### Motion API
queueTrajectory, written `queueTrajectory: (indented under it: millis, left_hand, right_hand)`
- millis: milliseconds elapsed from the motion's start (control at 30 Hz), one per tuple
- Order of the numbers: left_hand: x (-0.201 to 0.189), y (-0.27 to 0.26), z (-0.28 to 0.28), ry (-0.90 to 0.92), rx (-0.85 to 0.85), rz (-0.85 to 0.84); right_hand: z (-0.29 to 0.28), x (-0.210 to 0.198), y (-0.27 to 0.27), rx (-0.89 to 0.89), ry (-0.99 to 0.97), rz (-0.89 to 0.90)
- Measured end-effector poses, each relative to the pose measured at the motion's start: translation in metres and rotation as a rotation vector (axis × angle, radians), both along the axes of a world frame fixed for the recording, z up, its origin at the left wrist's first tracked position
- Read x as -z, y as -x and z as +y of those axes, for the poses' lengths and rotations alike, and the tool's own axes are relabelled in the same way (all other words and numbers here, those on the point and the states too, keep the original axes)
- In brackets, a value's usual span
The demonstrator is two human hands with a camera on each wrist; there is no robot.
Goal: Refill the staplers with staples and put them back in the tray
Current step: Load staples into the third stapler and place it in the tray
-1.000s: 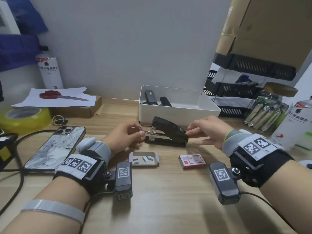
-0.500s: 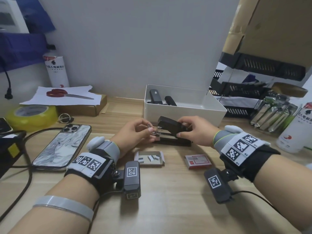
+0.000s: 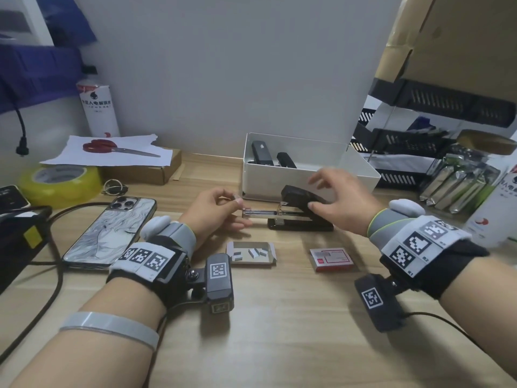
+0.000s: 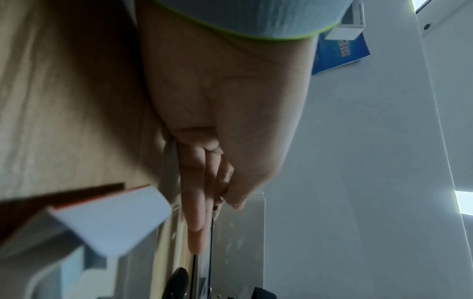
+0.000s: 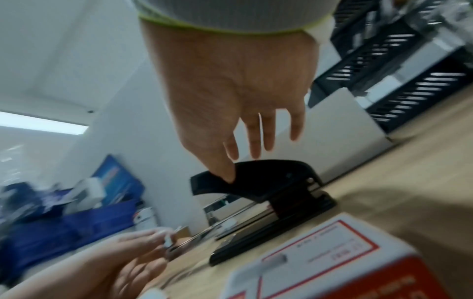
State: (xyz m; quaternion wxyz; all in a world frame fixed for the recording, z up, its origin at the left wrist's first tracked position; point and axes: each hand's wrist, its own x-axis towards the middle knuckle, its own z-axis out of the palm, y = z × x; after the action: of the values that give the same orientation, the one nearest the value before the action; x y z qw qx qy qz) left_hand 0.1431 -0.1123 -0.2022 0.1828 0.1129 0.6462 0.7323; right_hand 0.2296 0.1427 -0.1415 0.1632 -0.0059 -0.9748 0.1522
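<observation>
A black stapler (image 3: 303, 212) stands on the wooden desk in front of the white tray (image 3: 361, 169). Its metal staple rail (image 3: 258, 212) sticks out to the left. My left hand (image 3: 236, 199) pinches a short staple strip (image 3: 235, 196) between thumb and forefinger, just above the rail's end. My right hand (image 3: 314, 193) hovers over the stapler's raised top (image 5: 276, 182) with fingers spread, and only the thumb touches its side. Two more black staplers (image 3: 263, 152) lie in the tray. An open staple box (image 3: 251, 252) holds loose strips.
A closed red staple box (image 3: 331, 259) lies right of the open one. A phone (image 3: 112, 231), cables, a yellow tape roll (image 3: 60, 183) and scissors (image 3: 112, 148) on paper fill the left. Black mesh trays (image 3: 414, 147), foil packets and a bottle crowd the right.
The staple rail now sticks out to the left. My right hand has let go of the stapler top and spread its fingers. My left hand has drawn back left with the strip.
</observation>
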Motion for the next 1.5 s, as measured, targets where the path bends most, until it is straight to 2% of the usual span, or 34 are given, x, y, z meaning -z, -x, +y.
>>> queueTrajectory:
  millis: [67,100,133,233,333,667,733,800,900,1033,1367,1500]
  left_hand:
    - [0.003,0.003,-0.002,-0.037,-0.049,0.002]
    - [0.005,0.005,-0.003,-0.064,-0.071,0.000]
    - [0.006,0.007,-0.005,-0.090,-0.089,-0.004]
    - [0.009,0.011,-0.008,-0.133,-0.121,0.005]
    - [0.009,0.010,-0.008,-0.130,-0.100,0.037]
    - [0.014,0.012,-0.005,-0.127,-0.051,0.065]
    - [0.013,0.011,-0.005,-0.124,-0.045,0.079]
    - [0.013,0.010,-0.005,-0.113,-0.036,0.091]
    - [0.012,0.009,-0.005,-0.110,-0.026,0.107]
    - [0.013,0.008,-0.005,-0.090,-0.012,0.128]
    - [0.015,0.010,-0.003,0.011,-0.020,0.172]
    - [0.014,0.013,-0.002,0.017,-0.104,0.165]
  right_hand:
    - [-0.023,-0.010,-0.010,-0.094,-0.008,0.151]
    - [-0.036,-0.015,-0.015,-0.156,0.024,0.123]
    - [-0.050,-0.018,-0.019,-0.213,0.036,0.024]
    - [-0.083,-0.013,-0.021,-0.308,-0.086,-0.314]
    - [-0.097,0.002,-0.013,-0.288,-0.141,-0.414]
    - [-0.107,0.014,-0.003,-0.280,-0.159,-0.388]
    - [-0.106,0.012,0.000,-0.286,-0.094,-0.301]
    - [-0.103,0.007,0.006,-0.294,-0.035,-0.137]
    - [-0.103,-0.006,0.020,-0.302,-0.127,-0.035]
    - [-0.106,-0.016,0.039,-0.264,-0.339,-0.125]
    - [-0.105,-0.024,0.051,-0.212,-0.272,-0.243]
    - [-0.103,-0.022,0.056,-0.189,-0.292,-0.305]
